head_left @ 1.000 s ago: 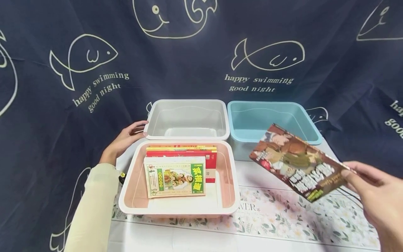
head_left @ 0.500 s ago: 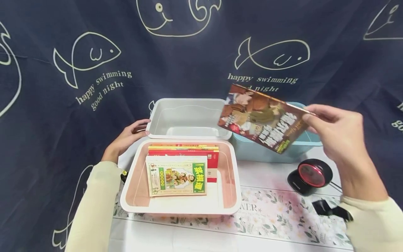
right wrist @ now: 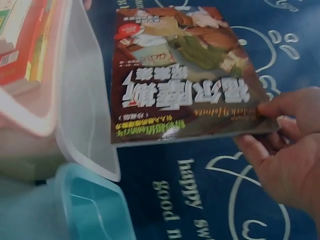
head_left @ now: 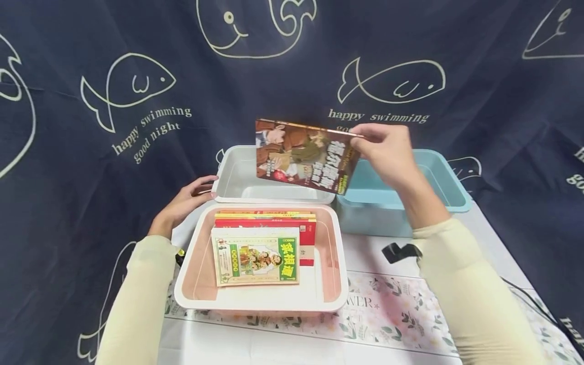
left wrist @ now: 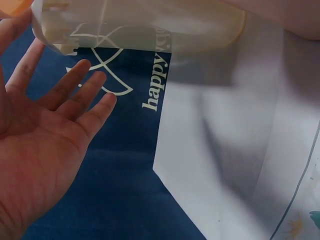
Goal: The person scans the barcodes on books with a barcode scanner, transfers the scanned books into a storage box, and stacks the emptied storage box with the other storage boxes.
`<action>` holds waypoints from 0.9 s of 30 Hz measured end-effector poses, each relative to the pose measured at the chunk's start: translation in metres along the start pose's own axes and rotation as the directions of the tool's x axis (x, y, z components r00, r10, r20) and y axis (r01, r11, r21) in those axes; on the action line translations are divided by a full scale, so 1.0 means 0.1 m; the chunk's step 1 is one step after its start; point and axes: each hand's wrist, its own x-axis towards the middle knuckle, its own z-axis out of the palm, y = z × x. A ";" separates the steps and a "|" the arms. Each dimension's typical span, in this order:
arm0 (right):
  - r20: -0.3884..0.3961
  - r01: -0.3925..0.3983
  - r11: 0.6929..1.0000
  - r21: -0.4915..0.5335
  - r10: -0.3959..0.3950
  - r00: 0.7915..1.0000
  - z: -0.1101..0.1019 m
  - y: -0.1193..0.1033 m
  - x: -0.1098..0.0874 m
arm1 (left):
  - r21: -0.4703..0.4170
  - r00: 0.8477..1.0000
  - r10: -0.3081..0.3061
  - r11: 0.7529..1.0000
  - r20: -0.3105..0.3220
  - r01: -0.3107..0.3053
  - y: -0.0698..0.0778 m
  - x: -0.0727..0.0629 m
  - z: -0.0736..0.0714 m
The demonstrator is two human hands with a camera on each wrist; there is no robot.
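Observation:
In the head view my right hand (head_left: 385, 152) pinches a brown book (head_left: 303, 154) by its upper right corner and holds it in the air over the grey bin (head_left: 274, 198). The right wrist view shows the thumb on the cover of the book (right wrist: 175, 75) and fingers behind it. My left hand (head_left: 188, 200) touches the left rim of the grey bin with its fingers spread; in the left wrist view the hand (left wrist: 50, 130) has its palm visible and fingers loosely extended. In front, a pink bin (head_left: 330, 258) holds a green-and-cream book (head_left: 257, 258) leaning against red and yellow books (head_left: 307, 238).
A blue bin (head_left: 449, 187) stands right of the grey one, partly behind the right arm. A floral strip (head_left: 388, 304) runs across the white table (head_left: 237, 339). A dark curtain (head_left: 274, 91) with fish drawings hangs behind. A black cable (head_left: 543, 312) lies at the right.
My right hand has carried the brown book leftward and up, from beside the blue bin to over the grey bin. The left hand has stayed at the grey rim.

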 end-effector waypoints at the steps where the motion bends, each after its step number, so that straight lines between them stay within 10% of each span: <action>1: 0.013 0.004 1.000 0.012 -0.004 1.000 0.07 0.01 0.04 | -0.005 1.000 -0.001 1.000 0.002 0.001 0.00 0.00 0.00; 15: 0.143 -0.035 0.999 0.021 0.031 0.989 0.85 0.28 0.32 | -0.006 0.998 -0.053 0.999 0.021 0.053 0.05 0.03 0.01; 27: 0.329 -0.097 0.994 -0.050 0.108 0.938 1.21 0.56 0.22 | -0.056 0.998 -0.059 0.997 0.020 0.060 -0.01 0.03 0.01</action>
